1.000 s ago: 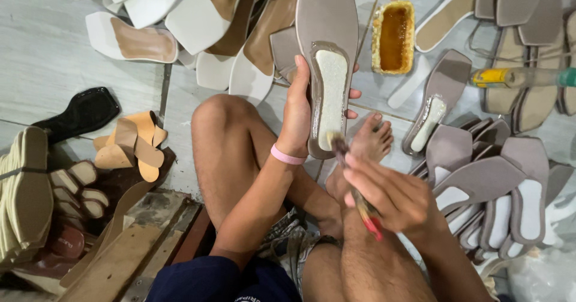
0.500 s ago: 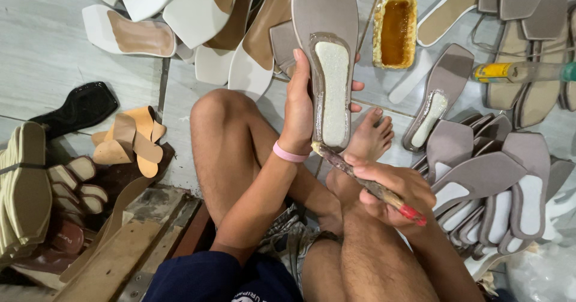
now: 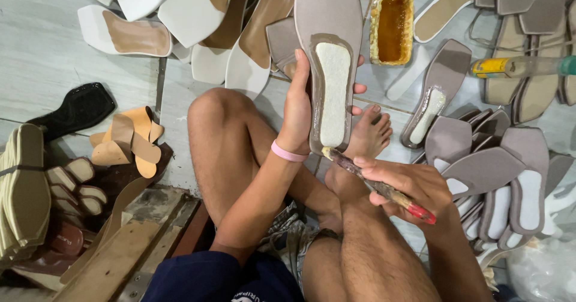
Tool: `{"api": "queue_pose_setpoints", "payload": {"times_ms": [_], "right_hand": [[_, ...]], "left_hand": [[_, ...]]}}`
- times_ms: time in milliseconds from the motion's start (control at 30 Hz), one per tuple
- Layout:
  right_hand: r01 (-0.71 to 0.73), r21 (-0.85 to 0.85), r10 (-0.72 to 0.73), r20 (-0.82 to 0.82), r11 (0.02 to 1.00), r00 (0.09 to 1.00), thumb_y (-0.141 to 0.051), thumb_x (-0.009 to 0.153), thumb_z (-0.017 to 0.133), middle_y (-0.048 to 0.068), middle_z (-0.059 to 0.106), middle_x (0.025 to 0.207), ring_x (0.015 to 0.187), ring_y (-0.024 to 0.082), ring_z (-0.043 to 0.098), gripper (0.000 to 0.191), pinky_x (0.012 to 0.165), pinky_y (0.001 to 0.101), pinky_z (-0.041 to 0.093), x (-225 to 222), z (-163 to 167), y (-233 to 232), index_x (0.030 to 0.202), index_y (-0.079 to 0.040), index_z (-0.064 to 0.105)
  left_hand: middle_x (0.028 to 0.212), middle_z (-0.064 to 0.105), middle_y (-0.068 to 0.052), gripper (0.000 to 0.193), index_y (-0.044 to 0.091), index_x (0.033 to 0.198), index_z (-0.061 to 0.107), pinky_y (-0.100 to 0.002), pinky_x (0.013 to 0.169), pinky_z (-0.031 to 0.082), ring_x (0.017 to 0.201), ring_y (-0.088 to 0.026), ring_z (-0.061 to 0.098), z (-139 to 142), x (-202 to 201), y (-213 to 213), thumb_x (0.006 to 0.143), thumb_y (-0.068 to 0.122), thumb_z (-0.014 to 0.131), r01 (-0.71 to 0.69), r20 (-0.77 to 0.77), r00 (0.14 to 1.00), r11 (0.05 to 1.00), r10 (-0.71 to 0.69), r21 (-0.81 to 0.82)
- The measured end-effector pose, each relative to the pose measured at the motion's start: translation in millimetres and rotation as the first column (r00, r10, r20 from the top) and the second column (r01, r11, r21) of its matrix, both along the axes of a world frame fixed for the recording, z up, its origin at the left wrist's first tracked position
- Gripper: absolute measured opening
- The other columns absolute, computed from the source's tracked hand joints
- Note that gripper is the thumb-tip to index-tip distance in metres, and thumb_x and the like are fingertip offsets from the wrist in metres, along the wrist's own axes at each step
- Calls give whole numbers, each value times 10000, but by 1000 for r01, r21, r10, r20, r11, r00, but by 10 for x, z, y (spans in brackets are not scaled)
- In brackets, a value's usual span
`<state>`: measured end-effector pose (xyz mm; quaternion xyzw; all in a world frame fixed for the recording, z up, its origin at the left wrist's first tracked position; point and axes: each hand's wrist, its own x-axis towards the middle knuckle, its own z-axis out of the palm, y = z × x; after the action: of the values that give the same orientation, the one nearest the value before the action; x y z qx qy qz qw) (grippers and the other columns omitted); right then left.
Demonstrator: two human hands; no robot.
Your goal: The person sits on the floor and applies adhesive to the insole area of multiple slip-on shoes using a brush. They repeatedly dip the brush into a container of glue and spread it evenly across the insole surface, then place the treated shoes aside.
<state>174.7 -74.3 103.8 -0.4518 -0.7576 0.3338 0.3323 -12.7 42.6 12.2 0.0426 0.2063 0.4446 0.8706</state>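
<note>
My left hand (image 3: 300,107) grips a grey shoe insole (image 3: 329,32) by its left edge and holds it upright, heel end down. A white foam pad (image 3: 333,92) covers the insole's lower half, ringed by shiny glue. My right hand (image 3: 411,185) holds a glue brush (image 3: 375,185) with a red-tipped handle. The brush bristles touch the insole's bottom edge. A pink band sits on my left wrist. I sit on the floor with bare knees raised and one foot (image 3: 369,134) just behind the insole.
A yellow tray of brown glue (image 3: 391,20) lies beyond the insole. Several grey insoles (image 3: 498,170) are stacked at right, one padded insole (image 3: 435,92) lies apart. White and tan soles (image 3: 198,14) pile at top left. Tan cut pieces (image 3: 129,140) and wooden boards (image 3: 114,260) are at left.
My right hand drew the brush down from the foam pad to the insole's heel edge. The left hand kept the insole upright, raising it slightly.
</note>
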Motion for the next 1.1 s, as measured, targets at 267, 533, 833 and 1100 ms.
{"api": "queue_pose_setpoints", "payload": {"times_ms": [267,533,833,1100], "right_hand": [[124,164,-116,-62,979,991,-261,1031,679,158,744,1141,1043,264,783,284,750,324,676,116,-91,-59,1164,-16,628],[-14,99,29,-149,995,988,-208,1000,717,156,770,1110,989,237,821,266,662,262,657,15,-163,-91,1180,-27,642],[-227,-75,194,-310,971,931,-121,1064,657,299,631,1252,1078,276,747,319,664,199,688,447,-324,-39,1299,45,520],[304,239,-235,-277,922,932,-278,1126,577,276,718,1196,899,231,784,397,728,325,675,180,-287,477,1287,80,518]], "left_hand": [[1415,602,-201,810,-17,1500,470,-379,768,644,1032,-255,680,65,-34,29,1097,656,267,61,9,998,997,-62,35],[1428,583,-191,787,4,1498,473,-394,797,642,1055,-249,676,91,-18,-8,1104,654,269,74,74,995,997,-74,7],[1353,649,-207,737,-48,1470,492,-407,836,624,1027,-280,714,135,-69,-43,1131,579,305,89,-32,996,991,-86,104],[1165,672,-231,625,-52,1391,503,-411,717,649,971,-311,730,91,-60,-147,1130,492,338,176,-68,983,979,-170,102]]}}
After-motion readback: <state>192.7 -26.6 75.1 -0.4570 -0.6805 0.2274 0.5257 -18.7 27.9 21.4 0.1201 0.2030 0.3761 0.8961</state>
